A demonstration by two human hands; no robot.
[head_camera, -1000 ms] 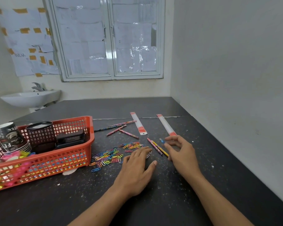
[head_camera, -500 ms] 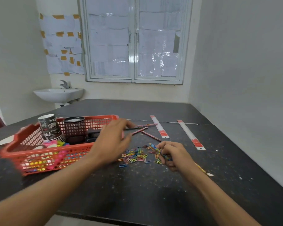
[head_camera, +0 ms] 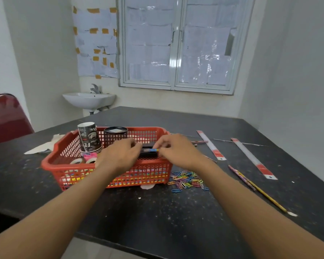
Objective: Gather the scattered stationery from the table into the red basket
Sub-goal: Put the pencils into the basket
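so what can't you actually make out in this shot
Head view:
Blue-and-yellow item pinched by the right hand: fingers cover its ends, kind unclear.
Left hand: fingertips face away, grip unclear.
Black object in the red basket: mostly behind both hands.
Paper cups: print blurred, partly turned away.

The left grip (head_camera: 120, 156) and right grip (head_camera: 178, 152) have risen from the worktop (head_camera: 157, 212) beside the paper clips (head_camera: 187, 180) to above the red basket (head_camera: 51, 163). Together they now pinch a small blue-and-yellow stick (head_camera: 151, 150).
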